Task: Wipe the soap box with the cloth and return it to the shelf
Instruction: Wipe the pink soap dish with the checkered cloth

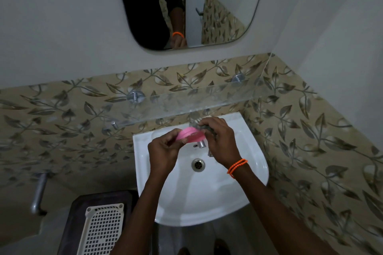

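Observation:
A pink oval soap box (191, 134) is held over the white sink (255, 174), tilted on its edge. My left hand (163, 151) pinches its left end with fingers and thumb. My right hand (219, 141), with orange bead bands at the wrist, grips a dark grey cloth (204, 127) bunched against the box's right end. Most of the cloth is hidden under my fingers. The glass shelf (186, 103) runs along the tiled wall just above and behind my hands, with nothing on it.
A chrome tap (201, 144) sits under the soap box, above the drain (198, 165). A mirror (217, 6) hangs on the wall above. At lower left, a dark stool (78, 213) carries a white perforated tray (103, 232). A metal pipe (39, 190) sticks out at far left.

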